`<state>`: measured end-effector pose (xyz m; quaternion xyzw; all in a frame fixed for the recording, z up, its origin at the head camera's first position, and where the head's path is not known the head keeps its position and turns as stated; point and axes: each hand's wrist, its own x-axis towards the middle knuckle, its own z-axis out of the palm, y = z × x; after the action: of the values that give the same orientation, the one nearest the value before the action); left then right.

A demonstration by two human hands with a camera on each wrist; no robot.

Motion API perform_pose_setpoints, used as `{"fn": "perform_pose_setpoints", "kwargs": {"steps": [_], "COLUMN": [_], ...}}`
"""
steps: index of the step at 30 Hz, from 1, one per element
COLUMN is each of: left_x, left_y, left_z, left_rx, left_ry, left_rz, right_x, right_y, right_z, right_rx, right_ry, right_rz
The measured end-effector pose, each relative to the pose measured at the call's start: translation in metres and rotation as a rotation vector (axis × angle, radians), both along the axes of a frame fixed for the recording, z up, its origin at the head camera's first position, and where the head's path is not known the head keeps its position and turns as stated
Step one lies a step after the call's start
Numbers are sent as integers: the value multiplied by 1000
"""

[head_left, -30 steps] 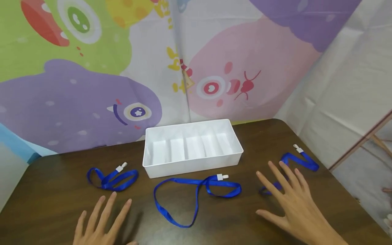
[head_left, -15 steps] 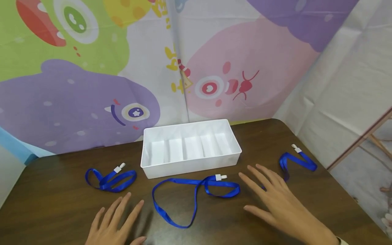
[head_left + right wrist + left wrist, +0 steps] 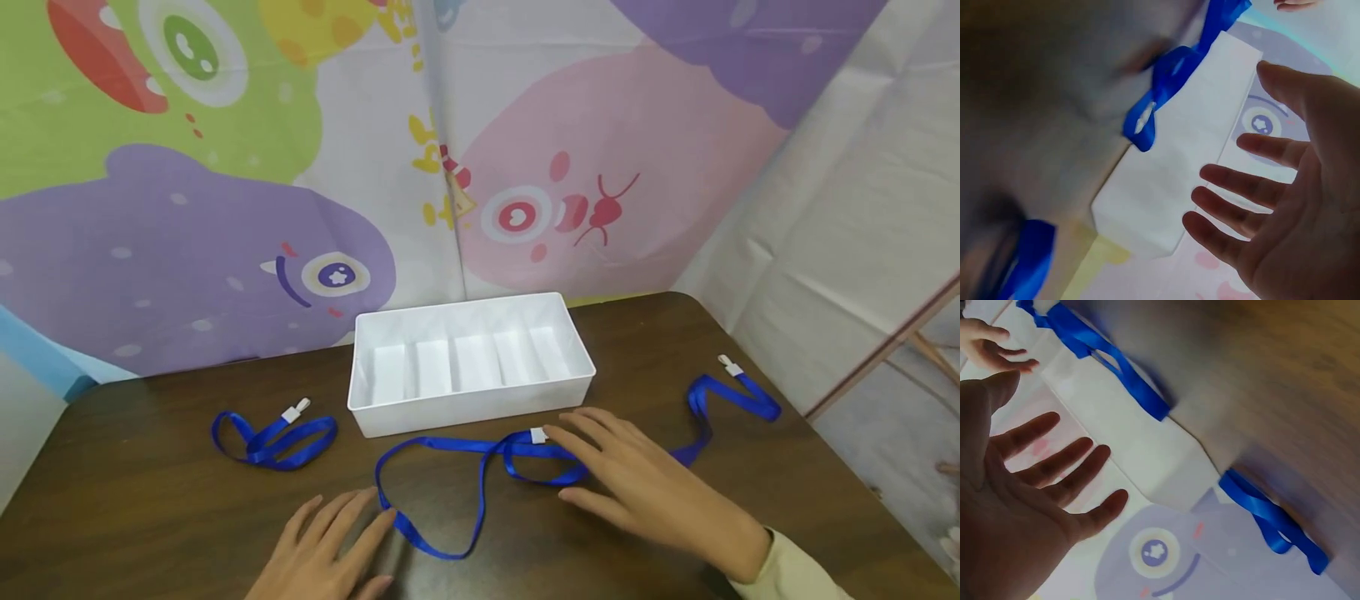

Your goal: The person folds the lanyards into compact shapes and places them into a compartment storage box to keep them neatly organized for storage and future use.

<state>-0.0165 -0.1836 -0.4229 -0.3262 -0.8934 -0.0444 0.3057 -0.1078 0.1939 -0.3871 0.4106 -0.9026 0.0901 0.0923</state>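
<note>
A blue lanyard point(image 3: 482, 500) with a white clip point(image 3: 538, 435) lies in loose loops at the middle of the table. My right hand point(image 3: 645, 483) is over its right end, fingertips beside the clip and covering part of the loop. At the lanyard's left bend, my left hand point(image 3: 326, 546) overlaps the strap with its fingertips. Both wrist views show spread, relaxed fingers holding nothing: the left hand's fingers point(image 3: 1079, 472) and the right hand's fingers point(image 3: 1241, 181). Behind the lanyard stands a white plastic box point(image 3: 472, 408) with a ridged floor.
A second blue lanyard point(image 3: 300, 457) lies coiled to the left of the box. The third lanyard point(image 3: 738, 396) stretches along the right side, partly behind my right hand. A cartoon-printed cloth point(image 3: 420, 275) hangs behind the dark brown table point(image 3: 120, 483).
Both hands have moved inward toward the middle lanyard. My right hand has come left, off the right lanyard, to the clip; my left hand has shifted right. The lanyards and box stay put.
</note>
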Motion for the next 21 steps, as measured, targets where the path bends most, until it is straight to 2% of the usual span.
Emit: {"fn": "perform_pose_setpoints", "kwargs": {"steps": [6, 10, 14, 21], "left_x": [-10, -16, -24, -33], "left_y": [16, 26, 42, 69], "left_z": [7, 12, 20, 36], "left_rx": [39, 26, 1, -32], "left_ry": [77, 108, 125, 41], "left_rz": [-131, -169, -190, -244], "right_x": [-11, -19, -25, -36], "right_y": [-16, -24, -29, -44], "right_z": [6, 8, 11, 12], "right_rx": [1, 17, 25, 66], "right_ry": [-12, -13, -47, -105], "right_rz": [82, 117, 108, 97]}}
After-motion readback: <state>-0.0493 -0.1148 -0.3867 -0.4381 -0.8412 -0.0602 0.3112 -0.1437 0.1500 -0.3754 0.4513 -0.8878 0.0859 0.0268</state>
